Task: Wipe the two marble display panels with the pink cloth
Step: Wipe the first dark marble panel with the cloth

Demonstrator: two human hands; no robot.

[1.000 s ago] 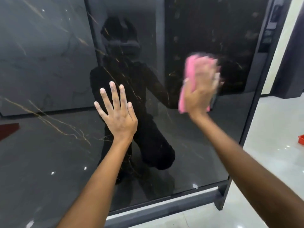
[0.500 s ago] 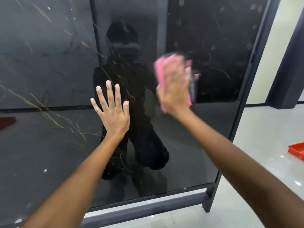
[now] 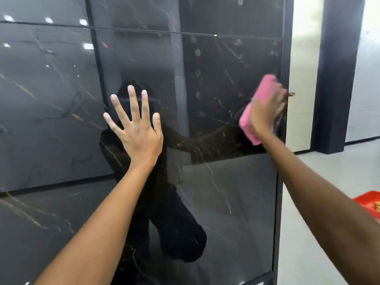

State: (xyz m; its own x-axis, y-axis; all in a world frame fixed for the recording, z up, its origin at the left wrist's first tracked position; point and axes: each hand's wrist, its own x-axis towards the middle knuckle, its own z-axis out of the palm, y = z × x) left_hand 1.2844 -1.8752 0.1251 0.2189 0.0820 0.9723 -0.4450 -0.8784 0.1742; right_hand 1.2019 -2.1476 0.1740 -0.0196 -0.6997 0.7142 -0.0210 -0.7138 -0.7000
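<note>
The left hand (image 3: 138,128) lies flat with fingers spread on the marble panel (image 3: 226,192), likely bracing. The right hand (image 3: 265,112) presses the pink cloth (image 3: 249,128) near the panel's right edge; whether its grip curls round the cloth is unclear.

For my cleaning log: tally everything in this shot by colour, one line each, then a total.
Pink: 1, the cloth under the right hand
Black: 1, the marble panel that the left hand presses
Red: 1, the tray on the floor
Total: 3
</note>
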